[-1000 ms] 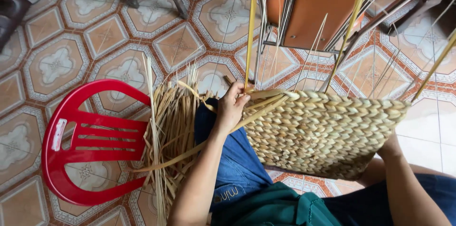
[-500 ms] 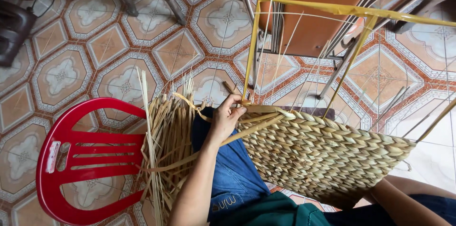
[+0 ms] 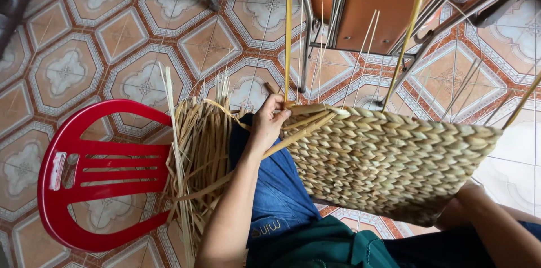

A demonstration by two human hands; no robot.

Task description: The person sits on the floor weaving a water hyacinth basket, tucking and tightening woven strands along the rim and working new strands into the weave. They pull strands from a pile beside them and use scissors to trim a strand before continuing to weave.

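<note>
Tiles in orange, white and teal cover the patterned floor (image 3: 112, 37) that I see beneath everything. Next in size is the half-woven basket of pale dried straw braid (image 3: 389, 161), tilted across my lap with its open edge toward the left of the view, built around a thin yellow metal frame (image 3: 288, 37) that rises from it. A red plastic chair (image 3: 84, 172) lies at the left, and a loose bundle of tan dried straw strands (image 3: 197, 155) rests against its seat edge and over my blue denim knee (image 3: 276, 189). My left hand (image 3: 269, 121) sits at the basket's rim beside the yellow upright, fingers curled and pinching a flat straw strand (image 3: 298, 133) that runs along the weave. My right hand is tucked behind the basket's far lower side; only the forearm (image 3: 496, 228) shows, so I cannot tell its grip.
</note>
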